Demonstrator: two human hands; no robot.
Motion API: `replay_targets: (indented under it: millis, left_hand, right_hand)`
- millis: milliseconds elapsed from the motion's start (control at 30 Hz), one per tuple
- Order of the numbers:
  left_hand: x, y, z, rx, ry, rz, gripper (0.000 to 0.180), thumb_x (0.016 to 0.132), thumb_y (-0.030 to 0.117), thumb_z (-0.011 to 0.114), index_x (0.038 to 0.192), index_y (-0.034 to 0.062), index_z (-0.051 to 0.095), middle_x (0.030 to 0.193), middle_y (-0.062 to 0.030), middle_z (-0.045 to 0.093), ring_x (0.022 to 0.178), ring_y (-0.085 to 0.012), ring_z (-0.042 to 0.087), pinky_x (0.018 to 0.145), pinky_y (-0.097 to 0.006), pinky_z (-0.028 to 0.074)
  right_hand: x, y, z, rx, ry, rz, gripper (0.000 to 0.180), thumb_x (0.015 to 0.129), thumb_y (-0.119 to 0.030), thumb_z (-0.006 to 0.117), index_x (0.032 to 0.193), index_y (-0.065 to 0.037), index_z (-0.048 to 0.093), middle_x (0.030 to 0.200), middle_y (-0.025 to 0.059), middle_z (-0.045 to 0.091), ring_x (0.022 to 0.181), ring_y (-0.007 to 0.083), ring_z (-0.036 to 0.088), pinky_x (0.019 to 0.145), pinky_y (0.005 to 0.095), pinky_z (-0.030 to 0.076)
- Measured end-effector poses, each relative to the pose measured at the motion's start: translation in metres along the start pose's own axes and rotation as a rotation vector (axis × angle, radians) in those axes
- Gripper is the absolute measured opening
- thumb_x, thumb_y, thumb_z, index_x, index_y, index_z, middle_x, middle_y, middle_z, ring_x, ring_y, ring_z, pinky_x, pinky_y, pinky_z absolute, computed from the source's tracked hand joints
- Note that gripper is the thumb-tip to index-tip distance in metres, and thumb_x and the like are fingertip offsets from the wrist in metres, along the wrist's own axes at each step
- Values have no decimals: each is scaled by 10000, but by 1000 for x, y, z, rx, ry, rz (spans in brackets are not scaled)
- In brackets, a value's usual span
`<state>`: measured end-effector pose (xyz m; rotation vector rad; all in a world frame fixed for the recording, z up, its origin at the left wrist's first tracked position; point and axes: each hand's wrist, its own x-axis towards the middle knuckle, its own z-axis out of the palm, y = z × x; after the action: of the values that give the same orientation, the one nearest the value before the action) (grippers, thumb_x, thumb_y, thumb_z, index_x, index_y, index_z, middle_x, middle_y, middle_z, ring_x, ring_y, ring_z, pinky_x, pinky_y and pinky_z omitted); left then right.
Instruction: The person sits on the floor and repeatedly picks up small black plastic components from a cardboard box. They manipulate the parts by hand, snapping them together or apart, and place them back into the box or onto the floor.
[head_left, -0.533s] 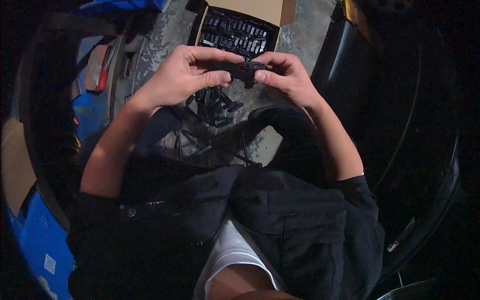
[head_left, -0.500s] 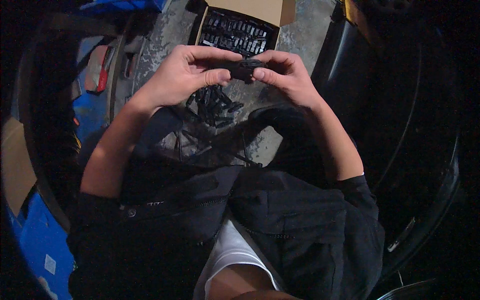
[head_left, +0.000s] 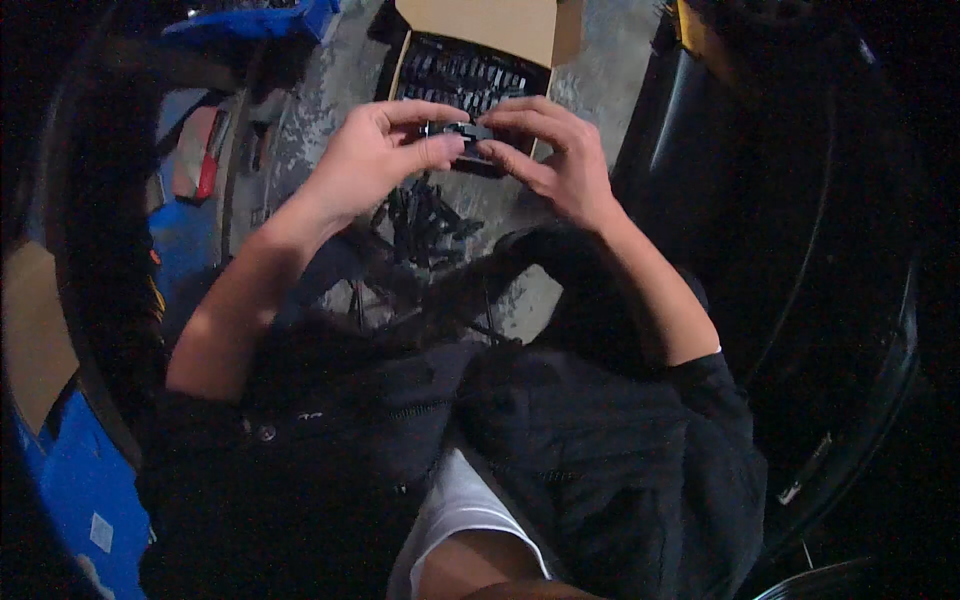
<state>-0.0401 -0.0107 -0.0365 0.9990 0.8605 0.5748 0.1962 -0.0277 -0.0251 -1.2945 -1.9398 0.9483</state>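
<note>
Between my two hands is a small dark part (head_left: 474, 132), level and pinched at both ends. The thumb and fingers of my left hand (head_left: 365, 165) close on its left end. My right hand (head_left: 565, 160) grips the other end between thumb and fingertips. Its exact kind cannot be made out. Just beyond my hands an open cardboard box (head_left: 478, 18) holds rows of similar black parts (head_left: 465, 75); my fingers cover its near side. Below my hands, a loose pile of black parts (head_left: 425, 220) lies on the floor.
Worn grey concrete floor (head_left: 605, 75) surrounds the box. A dark curved panel (head_left: 690, 130) rises on the right. At the left are a red and pale object (head_left: 200, 155), blue surfaces (head_left: 75, 480) and a cardboard piece (head_left: 38, 325). A blue tray (head_left: 260, 22) stands at far left.
My right hand has shifted left and its fingers lie flatter over the part. The dark part has turned and now shows a narrower, lighter edge. The view has shifted slightly.
</note>
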Motion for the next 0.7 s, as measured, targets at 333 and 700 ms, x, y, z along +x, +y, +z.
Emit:
replay_targets:
  millis: [333, 700]
  left_hand:
    - [19, 6, 4, 148, 84, 129, 297, 885, 125, 745, 1154, 18, 679, 934, -12, 691, 812, -66, 616, 734, -229, 510]
    - [30, 50, 15, 680, 254, 388, 269, 876, 204, 740, 1085, 40, 697, 995, -49, 698, 901, -127, 639, 845, -280, 496]
  right_hand:
    - [12, 3, -10, 243, -38, 231, 309, 818, -224, 799, 1039, -25, 717, 996, 103, 699, 895, 191, 668, 808, 312, 527]
    - [23, 4, -32, 775, 58, 373, 365, 923, -264, 713, 1131, 32, 670, 921, 17, 665, 786, 67, 581, 716, 226, 486]
